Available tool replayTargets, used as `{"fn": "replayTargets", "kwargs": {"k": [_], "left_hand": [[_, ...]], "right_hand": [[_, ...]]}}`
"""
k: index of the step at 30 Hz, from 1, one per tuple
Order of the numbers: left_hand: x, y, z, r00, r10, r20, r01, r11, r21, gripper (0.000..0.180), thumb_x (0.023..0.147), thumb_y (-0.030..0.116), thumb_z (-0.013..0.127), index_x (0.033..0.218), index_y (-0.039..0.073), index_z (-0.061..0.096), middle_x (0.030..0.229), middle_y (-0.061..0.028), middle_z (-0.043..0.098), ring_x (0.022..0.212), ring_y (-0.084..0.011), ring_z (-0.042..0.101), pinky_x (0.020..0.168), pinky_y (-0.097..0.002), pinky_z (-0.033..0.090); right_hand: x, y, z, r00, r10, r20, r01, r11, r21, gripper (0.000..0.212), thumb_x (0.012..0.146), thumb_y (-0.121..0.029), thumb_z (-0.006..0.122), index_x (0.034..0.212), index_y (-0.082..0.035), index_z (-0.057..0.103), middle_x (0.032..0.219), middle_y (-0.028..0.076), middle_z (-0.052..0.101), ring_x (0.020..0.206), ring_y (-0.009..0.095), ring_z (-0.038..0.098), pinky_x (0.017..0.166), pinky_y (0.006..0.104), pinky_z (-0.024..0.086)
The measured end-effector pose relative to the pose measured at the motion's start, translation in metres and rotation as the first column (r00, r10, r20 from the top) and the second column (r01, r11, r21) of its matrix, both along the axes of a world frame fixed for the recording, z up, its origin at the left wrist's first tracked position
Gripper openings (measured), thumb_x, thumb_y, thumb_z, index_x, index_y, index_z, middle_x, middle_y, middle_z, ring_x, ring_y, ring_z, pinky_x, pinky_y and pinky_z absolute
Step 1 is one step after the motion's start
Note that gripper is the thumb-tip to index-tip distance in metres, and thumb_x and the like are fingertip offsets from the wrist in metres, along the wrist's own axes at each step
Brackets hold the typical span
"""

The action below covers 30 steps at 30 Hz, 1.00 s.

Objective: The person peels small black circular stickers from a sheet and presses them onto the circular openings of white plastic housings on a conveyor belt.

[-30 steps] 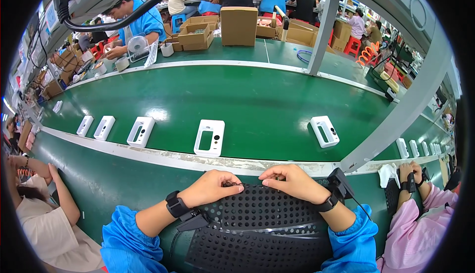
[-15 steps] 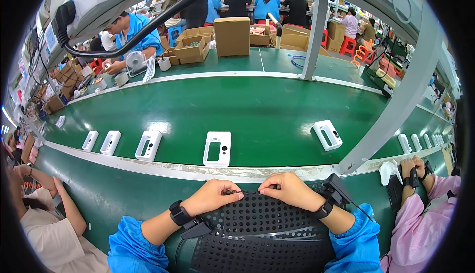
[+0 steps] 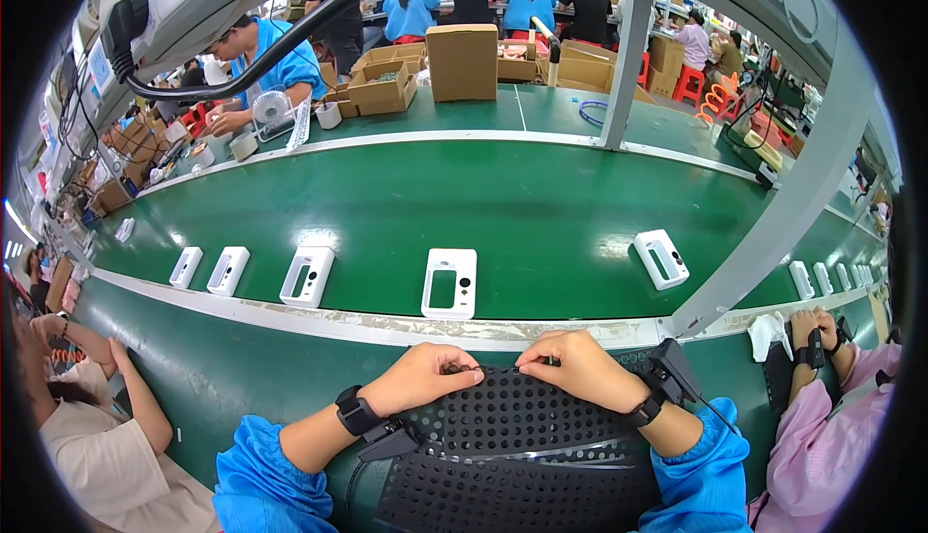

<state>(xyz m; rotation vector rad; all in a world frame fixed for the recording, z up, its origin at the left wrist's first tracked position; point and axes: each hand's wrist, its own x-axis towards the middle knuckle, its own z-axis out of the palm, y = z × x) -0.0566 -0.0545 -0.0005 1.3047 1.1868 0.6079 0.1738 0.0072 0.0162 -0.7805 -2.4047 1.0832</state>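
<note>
A black perforated mat (image 3: 532, 417) lies on the near green bench in front of me, its rows of round holes facing up. My left hand (image 3: 428, 376) is closed at its far edge, thumb and fingertips pinched together on the rim. A short gap to the right, my right hand (image 3: 575, 367) pinches the same edge, fingers curled. A second black perforated sheet (image 3: 512, 494) lies nearer to me, and a shiny strip shows between the two. Beyond the metal rail, a white rectangular housing (image 3: 468, 284) with a window and a round black spot rests on the green belt.
More white housings sit along the green belt (image 3: 387, 195), among them one at the right (image 3: 661, 260) and one at the left (image 3: 307, 277). A grey post (image 3: 773, 204) slants up on the right. Co-workers' arms are at both sides. Cardboard boxes (image 3: 463, 64) stand beyond.
The whole view has shifted slightly. The white housings on the belt have slid a little to the right past the post and rail. Both hands keep their pinch at the mat's far edge.
</note>
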Motion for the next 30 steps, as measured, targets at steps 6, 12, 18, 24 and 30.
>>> {"fn": "replayTargets", "kwargs": {"k": [6, 12, 18, 24, 30], "left_hand": [[-0.001, -0.004, 0.006, 1.0, 0.002, -0.018, -0.002, 1.0, 0.002, 0.018, 0.085, 0.014, 0.06, 0.094, -0.002, 0.061, 0.086, -0.0027, 0.063, 0.078, -0.006, 0.055, 0.07, -0.0205, 0.045], [0.003, -0.001, 0.004, 0.999, -0.013, -0.031, 0.013, 1.0, 0.005, 0.018, 0.085, 0.014, 0.06, 0.094, -0.001, 0.061, 0.085, -0.002, 0.063, 0.077, -0.0056, 0.055, 0.069, -0.02, 0.044], [0.003, -0.002, 0.006, 0.999, 0.018, -0.046, -0.02, 0.999, -0.037, 0.017, 0.084, 0.015, 0.061, 0.093, -0.001, 0.061, 0.083, -0.0011, 0.062, 0.074, -0.005, 0.054, 0.067, -0.0197, 0.044], [0.005, -0.001, 0.011, 0.996, 0.038, -0.076, -0.041, 0.998, -0.039, 0.016, 0.084, 0.015, 0.061, 0.091, 0.0, 0.061, 0.082, -0.0004, 0.062, 0.073, -0.0041, 0.053, 0.065, -0.0194, 0.043], [0.008, 0.002, 0.018, 0.995, 0.03, -0.094, -0.036, 0.997, -0.062, 0.016, 0.083, 0.016, 0.063, 0.089, 0.001, 0.061, 0.079, 0.0013, 0.061, 0.07, -0.0029, 0.052, 0.062, -0.0185, 0.041]], "right_hand": [[-0.001, -0.004, 0.0, 0.999, -0.034, 0.026, 0.036, 0.997, -0.07, 0.011, 0.078, -0.011, 0.063, 0.084, -0.002, 0.064, 0.078, 0.01, 0.063, 0.071, 0.021, 0.06, 0.065, 0.0288, 0.047], [0.004, -0.004, 0.003, 1.0, -0.003, 0.016, 0.003, 1.0, -0.015, 0.012, 0.078, -0.011, 0.062, 0.086, -0.002, 0.064, 0.079, 0.01, 0.063, 0.072, 0.022, 0.06, 0.066, 0.0292, 0.047], [0.003, -0.002, -0.004, 0.998, -0.03, -0.053, 0.026, 0.996, -0.083, 0.011, 0.076, -0.008, 0.063, 0.082, 0.0, 0.063, 0.074, 0.013, 0.061, 0.066, 0.025, 0.059, 0.061, 0.0316, 0.047], [0.002, 0.002, -0.003, 0.998, -0.045, -0.04, 0.039, 0.989, -0.145, 0.011, 0.076, -0.009, 0.063, 0.082, 0.0, 0.063, 0.073, 0.012, 0.061, 0.065, 0.023, 0.059, 0.06, 0.0304, 0.047], [0.005, 0.002, -0.003, 0.993, -0.12, -0.017, 0.111, 0.951, -0.288, 0.012, 0.074, -0.008, 0.065, 0.082, 0.0, 0.064, 0.068, 0.01, 0.061, 0.063, 0.017, 0.059, 0.06, 0.027, 0.046]]}}
